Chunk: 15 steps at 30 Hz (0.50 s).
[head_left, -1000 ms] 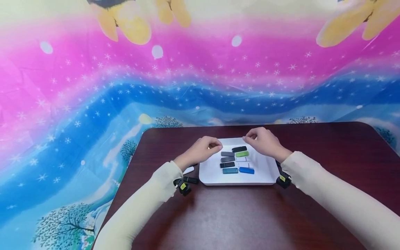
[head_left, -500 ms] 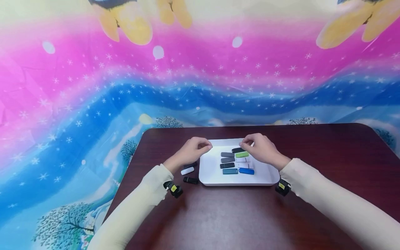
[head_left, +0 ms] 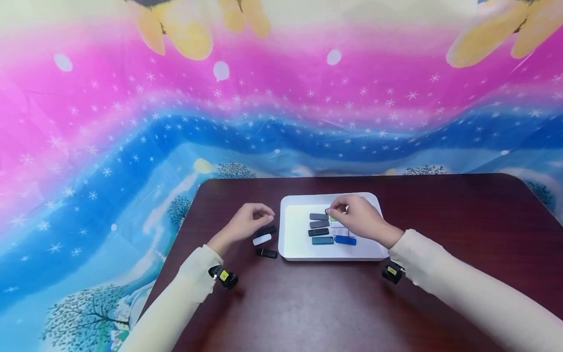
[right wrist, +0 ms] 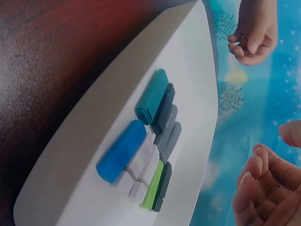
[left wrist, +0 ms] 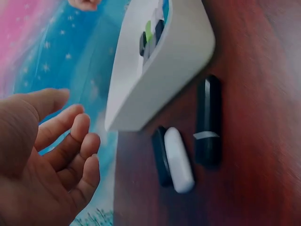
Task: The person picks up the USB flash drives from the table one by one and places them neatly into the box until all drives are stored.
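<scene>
My left hand (head_left: 246, 221) hovers just left of the white tray (head_left: 288, 255), its fingers loosely curled around nothing. Beneath and beside it lie a white USB flash drive (head_left: 262, 239), a black one (head_left: 266, 253) and a dark one (head_left: 266, 230). Over the tray's right part hangs my right hand (head_left: 358, 215), fingers loosely bent and holding nothing in the right wrist view. Two columns of flash drives lie in the tray, among them blue (right wrist: 121, 151), teal (right wrist: 153, 96), green (right wrist: 153, 184), grey (head_left: 318, 225) and white ones. In the head view the right hand partly covers the right column.
The tray stands on a dark red-brown table (head_left: 316, 303), its raised wall running all round. Behind the table hangs a colourful snow-patterned cloth (head_left: 281, 98). A black strapped device (head_left: 226, 277) sits at my left wrist, another (head_left: 393, 272) at my right.
My left hand has moved left and nearer, from the tray's left side to the loose flash drives. My right hand has come down and left, covering part of the right column.
</scene>
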Motion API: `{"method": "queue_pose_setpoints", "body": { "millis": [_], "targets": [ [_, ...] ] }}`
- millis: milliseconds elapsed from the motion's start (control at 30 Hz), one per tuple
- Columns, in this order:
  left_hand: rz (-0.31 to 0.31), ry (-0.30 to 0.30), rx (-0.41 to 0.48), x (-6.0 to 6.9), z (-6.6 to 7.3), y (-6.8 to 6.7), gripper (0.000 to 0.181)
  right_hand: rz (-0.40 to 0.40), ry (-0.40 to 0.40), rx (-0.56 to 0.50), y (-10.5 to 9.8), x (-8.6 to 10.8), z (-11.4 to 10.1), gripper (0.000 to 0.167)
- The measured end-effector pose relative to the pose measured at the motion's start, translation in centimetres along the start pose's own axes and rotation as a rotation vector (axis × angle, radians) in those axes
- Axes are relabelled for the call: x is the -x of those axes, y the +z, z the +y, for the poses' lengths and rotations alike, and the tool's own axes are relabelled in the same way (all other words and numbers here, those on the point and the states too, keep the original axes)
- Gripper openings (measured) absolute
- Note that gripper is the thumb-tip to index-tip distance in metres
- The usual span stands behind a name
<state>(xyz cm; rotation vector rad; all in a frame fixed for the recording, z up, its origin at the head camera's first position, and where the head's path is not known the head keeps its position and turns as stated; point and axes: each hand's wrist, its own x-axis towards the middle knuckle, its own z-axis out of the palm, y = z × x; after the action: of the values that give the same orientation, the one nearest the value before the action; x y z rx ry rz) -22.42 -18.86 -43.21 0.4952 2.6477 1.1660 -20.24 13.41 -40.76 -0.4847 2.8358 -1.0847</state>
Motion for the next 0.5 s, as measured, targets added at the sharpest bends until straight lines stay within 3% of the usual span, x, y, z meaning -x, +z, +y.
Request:
{"method": "queue_pose_setpoints", "body": {
  "millis": [167, 500],
  "targets": [
    [-0.029, 0.000, 0.047, 1.7, -1.9, -0.5, 0.020, -0.015, -0.023, -0.012, 0.1, 0.2, -0.5, 0.020],
    [-0.174, -0.003, 0.146, 3.8, -4.0, -0.3, 0.022, -0.083, -0.041, -0.017, 1.4, 0.5, -0.9, 0.021]
  ]
}}
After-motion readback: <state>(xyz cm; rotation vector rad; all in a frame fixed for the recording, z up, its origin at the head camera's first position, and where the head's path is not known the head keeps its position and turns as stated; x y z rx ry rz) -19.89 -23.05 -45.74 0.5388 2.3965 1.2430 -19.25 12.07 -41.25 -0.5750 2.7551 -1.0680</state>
